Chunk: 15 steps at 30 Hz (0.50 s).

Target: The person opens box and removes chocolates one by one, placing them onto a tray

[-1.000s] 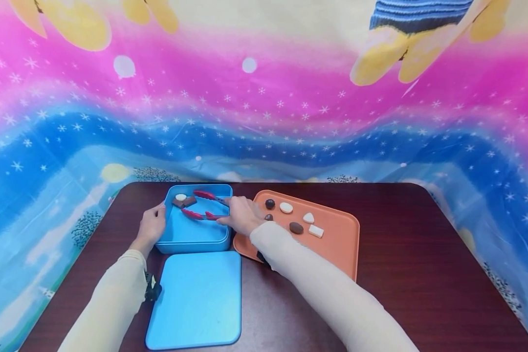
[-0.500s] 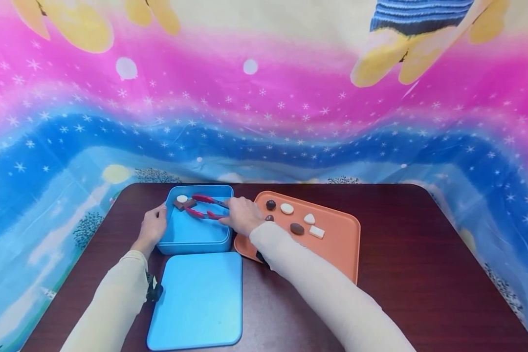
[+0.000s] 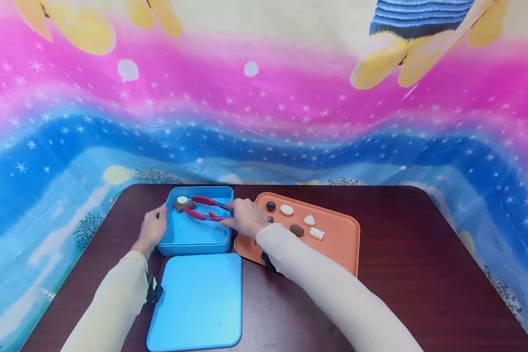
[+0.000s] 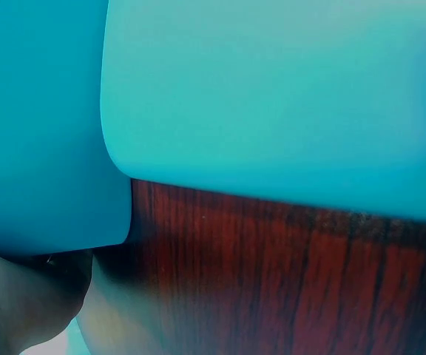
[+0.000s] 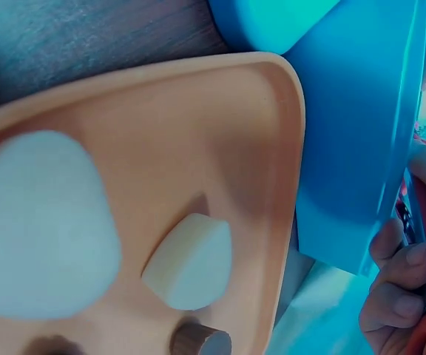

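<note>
My left hand (image 3: 154, 226) grips the left wall of a blue rectangular box (image 3: 193, 248), thumb at the rim. In the left wrist view, part of that hand (image 4: 28, 303) shows below the box wall. My right hand (image 3: 245, 217) holds red-tipped tongs (image 3: 207, 216) over the box, their arms spread apart. The tong tips are beside brown chocolates (image 3: 187, 205) in the far left corner, where a white chocolate (image 3: 182, 199) also lies. Curled fingers (image 5: 405, 303) around the tong handles show in the right wrist view.
An orange tray (image 3: 334, 249) right of the box carries several dark and white chocolates, among them a white rectangular one (image 3: 317, 233); my right forearm crosses over its front. A flat blue lid (image 3: 195, 303) lies in front of the box on the brown table (image 3: 422, 274).
The tong tips have drawn somewhat closer together near the brown chocolates. My right hand has shifted slightly to the right in the last half second. My left hand stays on the box.
</note>
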Each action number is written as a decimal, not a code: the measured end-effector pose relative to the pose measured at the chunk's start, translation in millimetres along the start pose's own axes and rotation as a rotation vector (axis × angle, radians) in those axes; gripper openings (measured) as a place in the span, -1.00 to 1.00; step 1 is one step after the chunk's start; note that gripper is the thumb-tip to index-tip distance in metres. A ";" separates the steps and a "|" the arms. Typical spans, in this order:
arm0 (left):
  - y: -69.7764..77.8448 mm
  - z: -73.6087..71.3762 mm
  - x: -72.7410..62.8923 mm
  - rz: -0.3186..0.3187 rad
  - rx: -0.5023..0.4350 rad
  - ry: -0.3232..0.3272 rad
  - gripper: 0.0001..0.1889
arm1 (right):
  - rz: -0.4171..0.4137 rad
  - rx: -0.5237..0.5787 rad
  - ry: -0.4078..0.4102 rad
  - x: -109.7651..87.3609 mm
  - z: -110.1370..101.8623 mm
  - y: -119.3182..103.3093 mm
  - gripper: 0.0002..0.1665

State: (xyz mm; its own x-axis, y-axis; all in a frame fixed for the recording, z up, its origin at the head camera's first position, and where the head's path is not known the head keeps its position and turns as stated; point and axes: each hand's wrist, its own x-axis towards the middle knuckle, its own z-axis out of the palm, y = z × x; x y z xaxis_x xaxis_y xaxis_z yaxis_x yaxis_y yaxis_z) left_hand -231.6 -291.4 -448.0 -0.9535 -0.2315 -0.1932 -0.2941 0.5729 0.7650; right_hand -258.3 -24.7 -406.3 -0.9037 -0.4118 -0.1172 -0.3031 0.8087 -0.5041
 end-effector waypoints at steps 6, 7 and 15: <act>1.8 -0.6 0.8 0.001 0.003 0.000 -0.39 | -0.003 0.029 -0.003 -5.6 -3.4 2.6 -0.27; 1.8 -0.6 1.1 0.001 0.005 0.002 -0.39 | -0.005 0.034 -0.004 -6.6 -4.3 2.9 -0.27; -1.6 -0.2 0.6 0.006 0.001 0.008 -0.39 | -0.010 0.101 -0.016 -19.5 -12.7 5.1 -0.25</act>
State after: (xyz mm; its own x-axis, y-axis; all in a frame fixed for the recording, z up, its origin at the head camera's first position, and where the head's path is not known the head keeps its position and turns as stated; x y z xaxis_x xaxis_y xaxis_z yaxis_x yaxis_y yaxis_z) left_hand -231.7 -292.5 -449.2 -0.9546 -0.2342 -0.1843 -0.2888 0.5748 0.7657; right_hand -246.0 -7.3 -395.7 -0.8954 -0.4272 -0.1252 -0.2793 0.7582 -0.5893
